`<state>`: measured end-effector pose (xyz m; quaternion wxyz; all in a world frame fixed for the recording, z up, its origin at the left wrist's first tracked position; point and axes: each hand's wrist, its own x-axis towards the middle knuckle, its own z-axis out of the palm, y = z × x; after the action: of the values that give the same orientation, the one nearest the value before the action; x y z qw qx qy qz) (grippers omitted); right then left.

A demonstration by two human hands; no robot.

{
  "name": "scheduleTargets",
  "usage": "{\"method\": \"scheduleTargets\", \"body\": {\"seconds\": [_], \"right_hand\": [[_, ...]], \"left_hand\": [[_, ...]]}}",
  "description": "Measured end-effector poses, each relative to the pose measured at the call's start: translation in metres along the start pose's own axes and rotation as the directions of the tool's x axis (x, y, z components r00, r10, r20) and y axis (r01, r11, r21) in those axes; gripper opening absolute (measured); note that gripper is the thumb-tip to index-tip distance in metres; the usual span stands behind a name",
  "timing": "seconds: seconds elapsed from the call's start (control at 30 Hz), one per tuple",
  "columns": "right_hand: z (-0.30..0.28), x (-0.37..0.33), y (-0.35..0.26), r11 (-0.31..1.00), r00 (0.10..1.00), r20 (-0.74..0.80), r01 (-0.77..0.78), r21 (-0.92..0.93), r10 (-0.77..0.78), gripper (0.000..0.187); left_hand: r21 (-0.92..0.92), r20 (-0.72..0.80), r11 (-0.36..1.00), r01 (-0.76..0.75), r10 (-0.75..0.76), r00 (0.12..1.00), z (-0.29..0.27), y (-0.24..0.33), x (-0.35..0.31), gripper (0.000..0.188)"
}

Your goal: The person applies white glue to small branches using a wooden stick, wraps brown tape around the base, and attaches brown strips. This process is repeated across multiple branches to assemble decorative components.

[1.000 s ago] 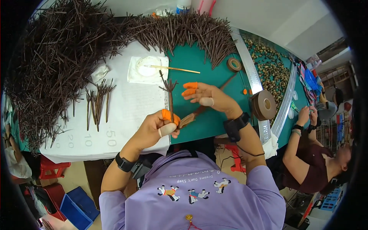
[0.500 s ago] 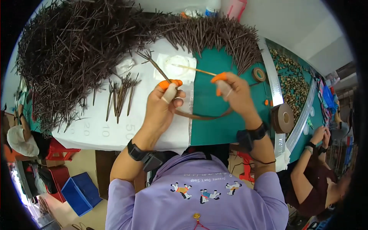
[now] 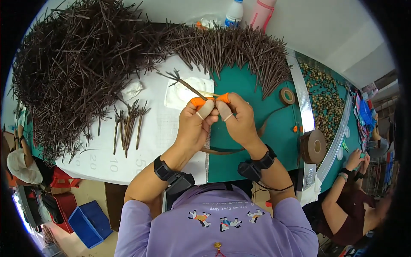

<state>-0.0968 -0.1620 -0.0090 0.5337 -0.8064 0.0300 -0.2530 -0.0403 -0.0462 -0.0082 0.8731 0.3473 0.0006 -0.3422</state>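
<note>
Head view shows both hands nearly closed, meeting fingertip to fingertip: the left hand [image 3: 195, 124] pinches the stem of one forked brown twig [image 3: 190, 87] between thumb and forefinger, the fork slanting up to the left, while the right hand [image 3: 240, 122] has thumb and forefinger pressed together by the twig's lower end; what lies between them is hidden. Each forefinger wears an orange cover, each thumb a pale one. One brown strip [image 3: 224, 151] shows below the hands, and a brown length also curves out right of the right hand. Two brown tape rolls, a small one [image 3: 281, 96] and a large one [image 3: 307, 146], sit to the right, with two small orange pieces [image 3: 295, 129] between them. Beyond the hands lie one white paste tray [image 3: 173, 97] and one thin stick [image 3: 207, 93], its near end blocked by the fingers. A small twig bunch [image 3: 127, 128], too overlapped to count, rests on the white sheet [image 3: 169, 128]; a huge twig heap [image 3: 77, 64] and a twig row [image 3: 231, 47] line the back. One bottle [image 3: 233, 16] and one pink cup [image 3: 261, 15] stand behind.
</note>
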Motion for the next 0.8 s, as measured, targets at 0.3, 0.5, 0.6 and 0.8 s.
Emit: {"method": "scheduleTargets", "body": {"seconds": [0.3,0.5,0.6,0.8], "right_hand": [[0.003,0.0,0.012,0.993,0.996,0.036,-0.08,0.082,0.077,0.015],[0.003,-0.004,0.01,0.974,0.986,0.006,-0.164,0.154,0.165,0.016],[0.004,-0.002,0.005,0.883,0.941,0.084,-0.337,0.326,0.328,0.015],[0.004,-0.002,0.008,0.911,0.943,0.067,-0.334,0.243,0.327,0.013]], "left_hand": [[-0.035,0.0,0.997,0.073,-0.073,0.997,-0.015,-0.003,0.006,0.006],[-0.065,0.038,0.981,0.182,-0.18,0.983,-0.02,0.0,0.009,0.01],[-0.088,0.059,0.977,0.195,-0.19,0.98,-0.018,0.003,0.008,0.014],[0.002,0.036,0.975,0.221,-0.221,0.975,-0.017,0.008,0.01,0.019]]}}
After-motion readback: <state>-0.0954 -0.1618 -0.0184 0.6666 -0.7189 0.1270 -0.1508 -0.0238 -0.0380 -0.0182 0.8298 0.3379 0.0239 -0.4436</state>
